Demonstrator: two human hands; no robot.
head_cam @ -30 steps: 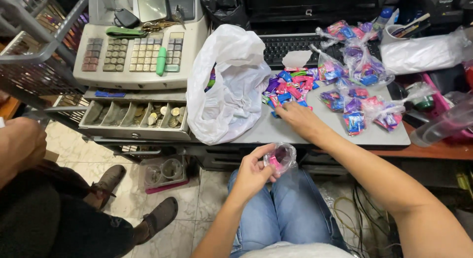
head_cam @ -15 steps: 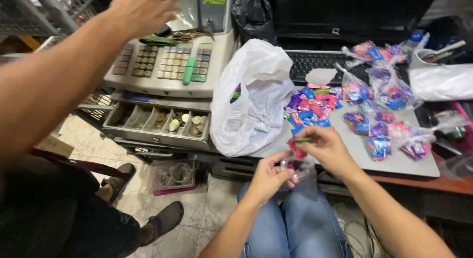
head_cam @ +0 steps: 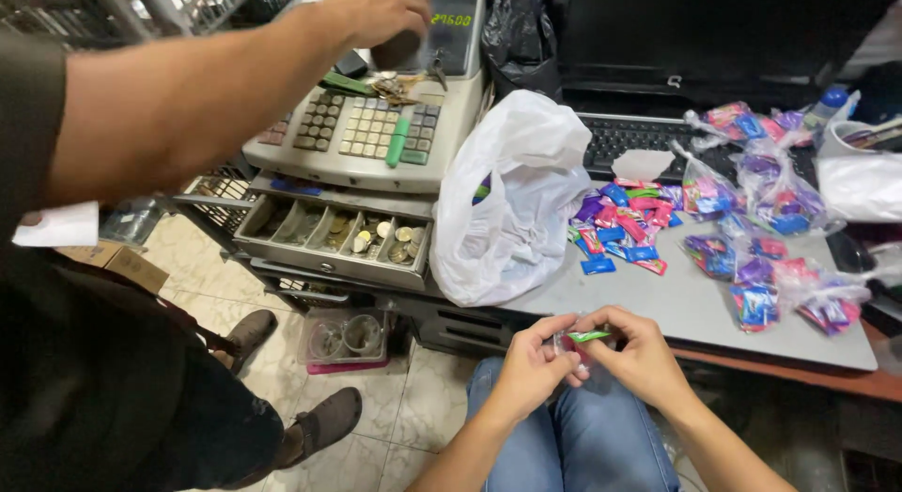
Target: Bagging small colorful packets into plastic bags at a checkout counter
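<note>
While both hands meet above the lap | left hand [head_cam: 528, 362] pinches small clear bag [head_cam: 570, 345] | right hand [head_cam: 639, 353] pinches green candy [head_cam: 589, 336] | loose candies [head_cam: 622, 225] on desk [head_cam: 695, 309]

small clear bag [head_cam: 575, 349]: mostly hidden by hands | bystander [head_cam: 113, 266]: cut off at frame edge

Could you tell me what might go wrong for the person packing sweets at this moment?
The small clear bag is held between left hand and right hand over the lap, off the grey board; the green sweet could drop to the floor. Another person's arm reaches over the cash register nearby and might jostle the white plastic bag.
</note>
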